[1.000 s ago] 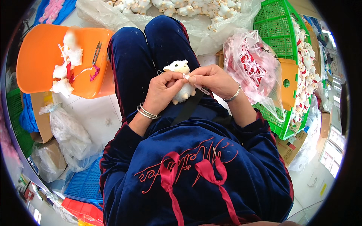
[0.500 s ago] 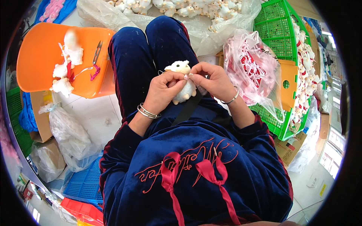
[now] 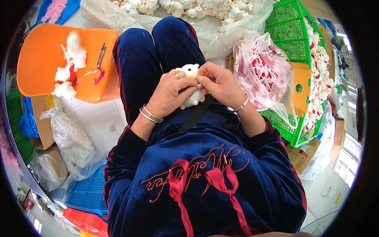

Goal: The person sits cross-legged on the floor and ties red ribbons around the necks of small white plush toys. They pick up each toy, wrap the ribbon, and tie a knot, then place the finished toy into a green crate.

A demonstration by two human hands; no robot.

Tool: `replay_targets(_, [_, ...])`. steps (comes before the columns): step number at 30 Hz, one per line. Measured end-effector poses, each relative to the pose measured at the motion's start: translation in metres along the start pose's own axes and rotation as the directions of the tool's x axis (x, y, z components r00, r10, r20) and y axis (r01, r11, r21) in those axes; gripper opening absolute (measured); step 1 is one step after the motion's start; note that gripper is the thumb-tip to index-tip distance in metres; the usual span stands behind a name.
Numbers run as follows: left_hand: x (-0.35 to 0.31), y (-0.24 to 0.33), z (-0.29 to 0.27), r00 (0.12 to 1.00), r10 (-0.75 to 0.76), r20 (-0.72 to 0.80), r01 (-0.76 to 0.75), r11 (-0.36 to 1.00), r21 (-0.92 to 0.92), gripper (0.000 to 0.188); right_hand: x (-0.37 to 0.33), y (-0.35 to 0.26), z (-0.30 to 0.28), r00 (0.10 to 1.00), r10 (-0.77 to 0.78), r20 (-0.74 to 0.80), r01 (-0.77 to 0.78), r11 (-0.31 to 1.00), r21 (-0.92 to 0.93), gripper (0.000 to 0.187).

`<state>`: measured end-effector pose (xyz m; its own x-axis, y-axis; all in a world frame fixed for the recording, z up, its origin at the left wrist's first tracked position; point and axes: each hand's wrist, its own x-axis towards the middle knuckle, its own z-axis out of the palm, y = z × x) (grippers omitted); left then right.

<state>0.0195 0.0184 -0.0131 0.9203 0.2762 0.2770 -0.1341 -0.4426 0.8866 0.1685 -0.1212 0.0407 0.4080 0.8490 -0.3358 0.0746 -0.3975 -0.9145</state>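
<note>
Left hand, right hand: both pinching at the neck of the toy sheep
Neck: mostly covered; completion unclear

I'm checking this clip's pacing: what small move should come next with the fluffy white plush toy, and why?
Probably a small outward pull by the right grip, with the left grip steadying the fluffy white plush toy: both close in just under its head, and the left one covers one side of it. Whatever they pinch is too hidden to tell.

Hands gripping a white plush toy, orange chair left, green crate right
</note>
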Motion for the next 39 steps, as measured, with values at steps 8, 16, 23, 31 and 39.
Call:
replay_targets(8, [0.007,0.017,-0.006,0.995,-0.093,0.031,0.086,0.980,0.181,0.008,-0.005,-0.006,0.007,0.995,-0.087,-0.042,0.069,0.947,-0.313,0.012])
replay_targets(16, [0.010,0.032,0.007,0.906,-0.419,-0.057,0.418,0.908,-0.020,0.015,-0.009,0.012,0.010,0.913,-0.397,-0.090,0.317,0.832,-0.455,0.008])
replay_targets(23, [0.011,0.023,-0.002,0.931,-0.365,0.021,0.364,0.920,-0.145,0.016,-0.003,0.036,-0.006,0.953,-0.298,0.045,0.300,0.953,-0.036,0.009])
replay_targets(31, [0.009,0.016,0.005,0.946,-0.324,0.032,0.325,0.935,-0.143,0.012,0.004,0.022,-0.026,0.891,-0.359,0.279,0.411,0.898,-0.156,0.005])
replay_targets(39, [0.010,0.018,0.003,0.946,-0.320,0.045,0.323,0.939,-0.119,0.012,0.000,0.011,-0.020,0.963,-0.185,0.197,0.229,0.945,-0.235,0.009])
